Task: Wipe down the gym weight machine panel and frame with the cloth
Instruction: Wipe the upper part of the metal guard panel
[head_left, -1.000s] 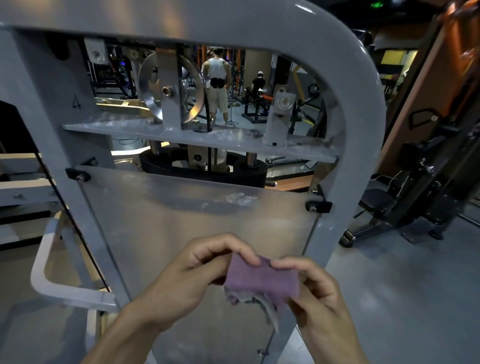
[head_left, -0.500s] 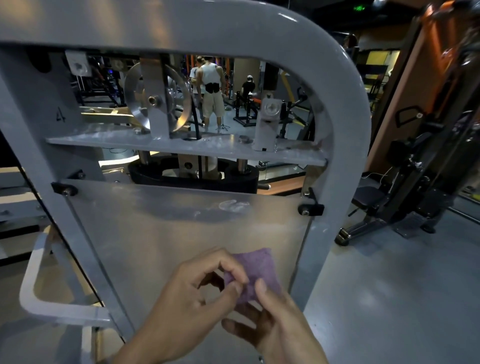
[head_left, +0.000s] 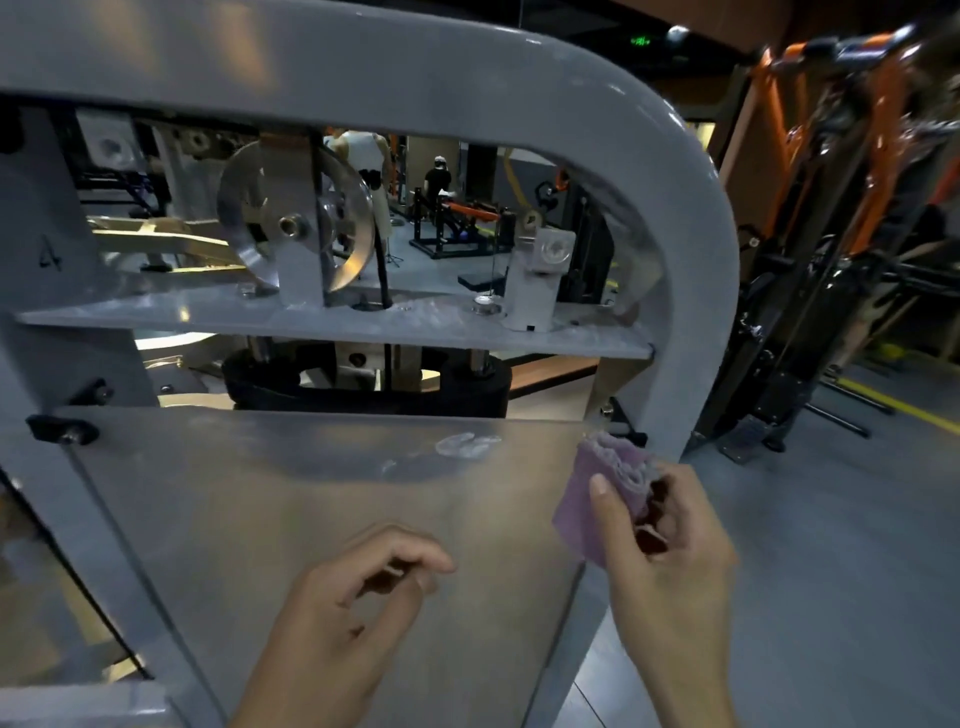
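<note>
Fingers (head_left: 602, 499) of the right hand (head_left: 670, 551) now hold the purple cloth (head_left: 597, 499) alone at the panel's (head_left: 311, 519) top right corner, the left hand (head_left: 353, 608) let go and hangs loose, so wiping can start.

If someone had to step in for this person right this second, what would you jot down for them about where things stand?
Right hand: grips the folded purple cloth at the upper right corner of the silver metal panel, beside the grey curved frame tube.
Left hand: fingers loosely curled, holding nothing, in front of the panel's lower middle.
Done: cannot tell how much has been wiped.
Left: a whitish smudge shows near the panel's top edge; wipe that, the rest of the panel, then the frame.
</note>
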